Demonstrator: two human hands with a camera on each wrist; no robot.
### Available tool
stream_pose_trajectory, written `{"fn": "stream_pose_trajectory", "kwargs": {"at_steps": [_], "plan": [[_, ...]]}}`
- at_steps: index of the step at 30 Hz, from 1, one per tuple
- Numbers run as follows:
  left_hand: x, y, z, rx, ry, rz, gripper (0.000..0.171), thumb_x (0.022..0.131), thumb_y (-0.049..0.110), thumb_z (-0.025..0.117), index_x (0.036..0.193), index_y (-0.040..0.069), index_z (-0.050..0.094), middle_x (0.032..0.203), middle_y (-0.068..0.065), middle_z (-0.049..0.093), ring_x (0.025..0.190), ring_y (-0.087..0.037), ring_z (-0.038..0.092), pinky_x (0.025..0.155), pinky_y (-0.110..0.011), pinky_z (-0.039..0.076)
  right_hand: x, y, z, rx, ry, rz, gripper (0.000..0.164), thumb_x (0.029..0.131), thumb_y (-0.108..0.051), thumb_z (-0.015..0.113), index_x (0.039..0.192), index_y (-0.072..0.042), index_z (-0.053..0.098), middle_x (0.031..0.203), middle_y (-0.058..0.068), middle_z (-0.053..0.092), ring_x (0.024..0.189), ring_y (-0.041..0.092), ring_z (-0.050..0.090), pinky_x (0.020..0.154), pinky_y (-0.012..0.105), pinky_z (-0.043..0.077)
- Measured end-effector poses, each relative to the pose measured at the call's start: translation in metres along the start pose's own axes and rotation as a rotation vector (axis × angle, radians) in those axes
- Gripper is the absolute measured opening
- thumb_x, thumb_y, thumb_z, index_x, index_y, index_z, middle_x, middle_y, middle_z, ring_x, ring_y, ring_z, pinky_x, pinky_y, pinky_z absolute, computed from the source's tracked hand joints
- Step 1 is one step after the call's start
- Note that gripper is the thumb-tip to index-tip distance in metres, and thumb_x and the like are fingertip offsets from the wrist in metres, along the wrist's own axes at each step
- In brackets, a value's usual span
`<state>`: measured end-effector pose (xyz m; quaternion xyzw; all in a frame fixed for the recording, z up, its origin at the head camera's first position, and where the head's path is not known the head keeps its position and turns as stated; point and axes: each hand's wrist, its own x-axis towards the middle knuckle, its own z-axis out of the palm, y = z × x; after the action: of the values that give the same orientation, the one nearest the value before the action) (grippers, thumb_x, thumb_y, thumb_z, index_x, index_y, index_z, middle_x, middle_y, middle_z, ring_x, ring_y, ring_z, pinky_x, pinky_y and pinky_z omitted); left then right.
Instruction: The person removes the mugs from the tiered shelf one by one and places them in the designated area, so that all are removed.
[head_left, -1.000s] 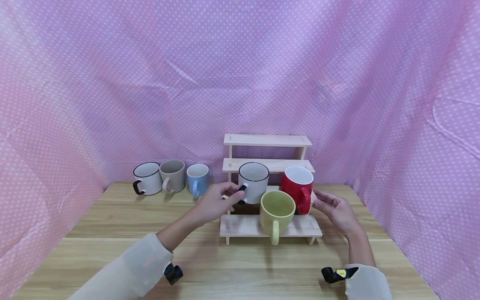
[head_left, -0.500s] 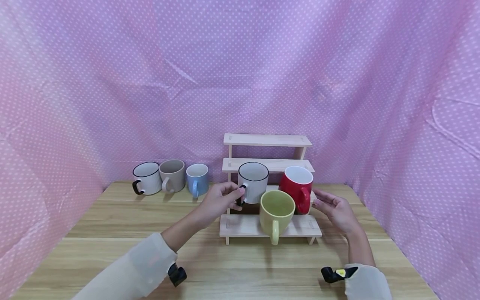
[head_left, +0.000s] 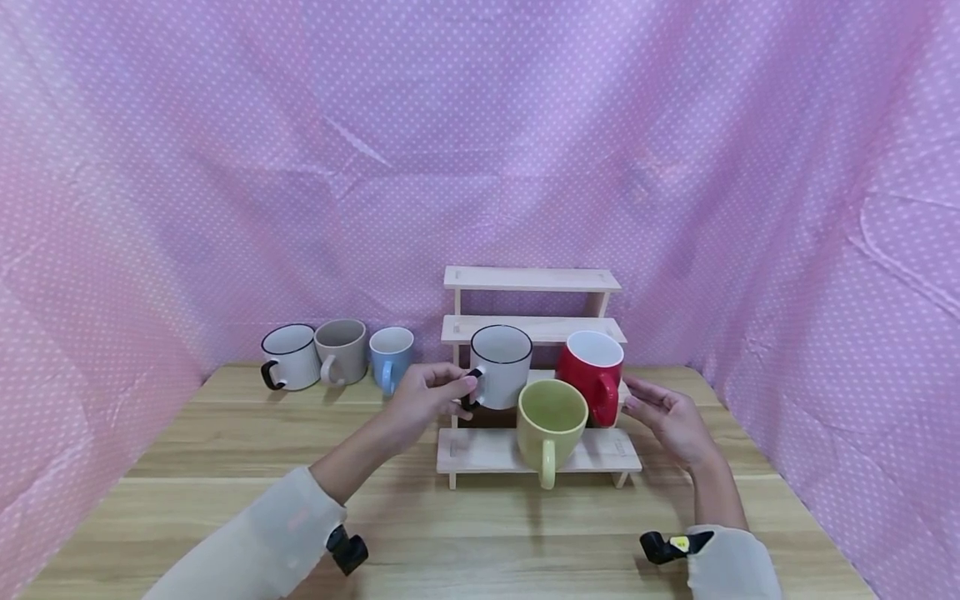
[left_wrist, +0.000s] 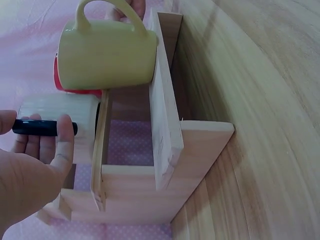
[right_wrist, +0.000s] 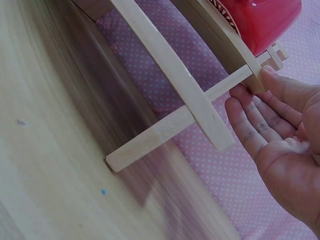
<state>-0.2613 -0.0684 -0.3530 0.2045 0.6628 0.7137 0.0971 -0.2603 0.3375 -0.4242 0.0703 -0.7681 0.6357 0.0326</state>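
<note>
My left hand [head_left: 422, 406] pinches the black handle of a white, dark-rimmed mug [head_left: 504, 371]. In the left wrist view, finger and thumb stand at the two ends of that handle [left_wrist: 37, 127], and the mug is on the second tier from the bottom. A red mug [head_left: 581, 373] with a white inside shares this tier, at its right. On the lowest tier a yellow-green mug [head_left: 551, 421] has its handle toward me. With thumb above and fingers below, my right hand [right_wrist: 295, 135] holds the right end of the wooden tiered stand [right_wrist: 250, 75], just beside the red mug.
A second white mug [head_left: 294, 358] with a black handle, a grey-brown mug [head_left: 345, 352] and a light blue mug [head_left: 393, 354] stand at the table's back left. Two upper tiers [head_left: 532, 279] rise behind. A pink dotted cloth [head_left: 480, 150] hangs around the wooden table [head_left: 480, 533].
My left hand has shifted slightly left, and the white mug's handle has swung a little left with it. My right hand stays at the stand's end.
</note>
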Motion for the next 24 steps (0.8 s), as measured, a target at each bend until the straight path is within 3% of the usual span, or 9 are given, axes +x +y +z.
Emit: {"fn": "stream_pose_trajectory", "kwargs": {"at_steps": [8, 11, 14, 21, 24], "plan": [[-0.007, 0.001, -0.01, -0.017, -0.002, 0.016, 0.028, 0.099, 0.007, 0.066, 0.109, -0.019, 0.062, 0.095, -0.017, 0.066, 0.088, -0.023, 0.065, 0.085, -0.054, 0.061, 0.0, -0.001, 0.0, 0.005, -0.004, 0.002, 0.061, 0.102, -0.015, 0.066, 0.15, 0.01, 0.039, 0.152, 0.034, 0.04, 0.108, 0.002, 0.067, 0.094, 0.017, 0.053], [-0.01, 0.0, -0.014, -0.034, 0.001, 0.017, 0.029, 0.1, 0.007, 0.065, 0.109, -0.02, 0.061, 0.096, -0.02, 0.066, 0.088, -0.024, 0.064, 0.087, -0.056, 0.06, 0.0, 0.0, 0.0, 0.002, -0.003, -0.002, 0.061, 0.102, -0.015, 0.066, 0.15, 0.011, 0.04, 0.15, 0.029, 0.047, 0.108, 0.003, 0.067, 0.094, 0.018, 0.053], [-0.012, 0.001, -0.018, -0.055, 0.001, 0.025, 0.027, 0.1, 0.007, 0.065, 0.107, -0.019, 0.061, 0.094, -0.018, 0.066, 0.087, -0.025, 0.064, 0.083, -0.05, 0.062, 0.0, 0.001, 0.0, 0.006, -0.003, -0.01, 0.061, 0.102, -0.015, 0.066, 0.15, 0.011, 0.04, 0.147, 0.022, 0.053, 0.109, 0.004, 0.067, 0.095, 0.019, 0.054], [-0.026, 0.002, -0.037, -0.058, -0.011, 0.05, 0.012, 0.101, 0.006, 0.063, 0.098, -0.004, 0.068, 0.091, -0.012, 0.068, 0.087, -0.025, 0.067, 0.081, -0.043, 0.063, 0.001, 0.0, 0.0, 0.008, -0.008, -0.025, 0.06, 0.101, -0.014, 0.067, 0.148, 0.012, 0.041, 0.139, 0.01, 0.06, 0.108, 0.003, 0.068, 0.094, 0.019, 0.054], [-0.034, 0.003, -0.049, -0.037, -0.007, 0.069, 0.011, 0.101, 0.005, 0.061, 0.096, 0.003, 0.07, 0.091, -0.011, 0.069, 0.089, -0.024, 0.067, 0.082, -0.044, 0.062, 0.0, 0.0, -0.001, 0.008, -0.003, -0.032, 0.059, 0.101, -0.013, 0.067, 0.148, 0.013, 0.042, 0.14, 0.011, 0.06, 0.107, 0.003, 0.068, 0.093, 0.019, 0.054]]}}
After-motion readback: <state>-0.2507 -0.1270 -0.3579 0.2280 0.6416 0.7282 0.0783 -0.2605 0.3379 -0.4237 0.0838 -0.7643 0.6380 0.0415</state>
